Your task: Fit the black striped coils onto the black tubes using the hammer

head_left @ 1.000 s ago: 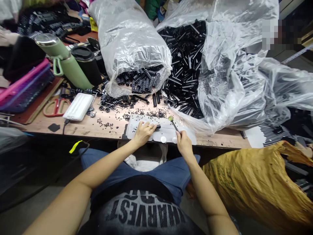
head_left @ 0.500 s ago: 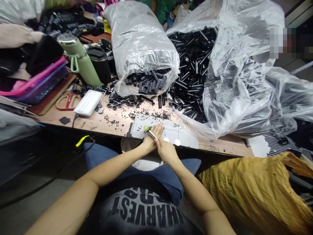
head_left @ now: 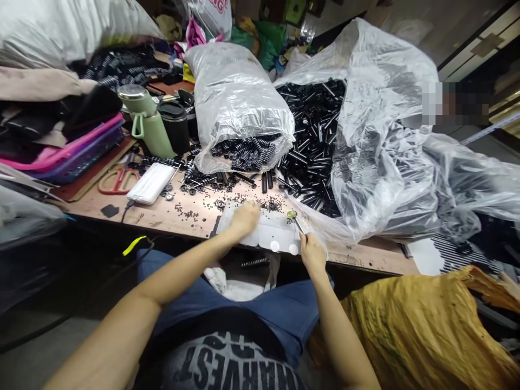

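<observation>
The right hand (head_left: 312,252) is gripping a green-headed tool (head_left: 298,225) and pointing it forward over a pale sheet (head_left: 280,235) on the desk (head_left: 369,253). The left hand (head_left: 246,219), blurred, is slanting inward over the sheet; its fingers' state I cannot tell.

On the table (head_left: 359,254): mat (head_left: 278,227) at the near edge, left hand (head_left: 246,218) over its left part, right hand (head_left: 313,253) with tool (head_left: 298,225) at its right. Behind: loose bits (head_left: 187,214), then bag (head_left: 239,86) with springs (head_left: 254,156) in its mouth; rods (head_left: 312,146) to its right. Left of the mat: device (head_left: 151,184), scissors (head_left: 121,181) farther left, flask (head_left: 153,132) behind, cup (head_left: 174,130) right of flask. Far left, basket (head_left: 95,146). Right front, sack (head_left: 426,325).
</observation>
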Motion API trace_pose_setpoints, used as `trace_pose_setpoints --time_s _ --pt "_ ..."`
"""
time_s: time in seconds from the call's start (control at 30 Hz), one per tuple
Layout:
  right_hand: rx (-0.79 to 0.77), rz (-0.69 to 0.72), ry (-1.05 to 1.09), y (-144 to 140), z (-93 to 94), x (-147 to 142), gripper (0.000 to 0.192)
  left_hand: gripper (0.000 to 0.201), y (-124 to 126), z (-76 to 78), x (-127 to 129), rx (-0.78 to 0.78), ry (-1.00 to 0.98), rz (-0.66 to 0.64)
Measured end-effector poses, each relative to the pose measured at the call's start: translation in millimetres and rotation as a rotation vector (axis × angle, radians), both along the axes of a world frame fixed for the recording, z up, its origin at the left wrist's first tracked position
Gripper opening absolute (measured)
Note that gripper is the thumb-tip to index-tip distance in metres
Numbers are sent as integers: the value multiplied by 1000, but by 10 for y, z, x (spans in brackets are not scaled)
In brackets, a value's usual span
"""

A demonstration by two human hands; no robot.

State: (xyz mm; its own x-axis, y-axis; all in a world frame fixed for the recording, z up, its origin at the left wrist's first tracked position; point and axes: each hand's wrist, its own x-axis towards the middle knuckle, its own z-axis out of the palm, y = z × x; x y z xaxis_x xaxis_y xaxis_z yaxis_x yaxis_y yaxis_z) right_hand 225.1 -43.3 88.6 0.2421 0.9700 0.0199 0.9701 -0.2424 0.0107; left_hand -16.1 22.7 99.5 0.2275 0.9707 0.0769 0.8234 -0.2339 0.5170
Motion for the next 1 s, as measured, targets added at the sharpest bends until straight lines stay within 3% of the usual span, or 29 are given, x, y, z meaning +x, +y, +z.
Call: trace_pose_setpoints --time_s 0.13,0.2,0.27,0.37,0.47,0.6,0.7,0.8,0.9,1.0 --pt "157 109 -30 27 -168 40 33 49 1057 125 -145 -161 -102 478" --pt "237 165 30 45 -191 26 32 43 1372 140 -172 -217 -144 578" --pt "297 215 120 69 -180 5 31 37 1481 107 -178 -231 -188 605" --pt "376 314 282 124 -112 -64 30 24 1367 20 -185 -234 -226 604" --pt "432 438 448 226 11 -220 30 14 1090 -21 -188 -257 -309 474" --pt "349 657 489 439 222 -529 75 32 654 37 -151 -425 -748 64" --pt "234 752 456 592 343 -725 101 36 381 91 -108 -489 -936 -98" --pt "167 756 474 664 371 -823 109 35 231 84 -70 -434 -855 -142" --pt "112 676 497 632 293 -819 109 31 319 37 -81 -302 -638 -138" --pt "83 572 490 516 156 -761 106 31 738 11 -181 -20 -376 160"
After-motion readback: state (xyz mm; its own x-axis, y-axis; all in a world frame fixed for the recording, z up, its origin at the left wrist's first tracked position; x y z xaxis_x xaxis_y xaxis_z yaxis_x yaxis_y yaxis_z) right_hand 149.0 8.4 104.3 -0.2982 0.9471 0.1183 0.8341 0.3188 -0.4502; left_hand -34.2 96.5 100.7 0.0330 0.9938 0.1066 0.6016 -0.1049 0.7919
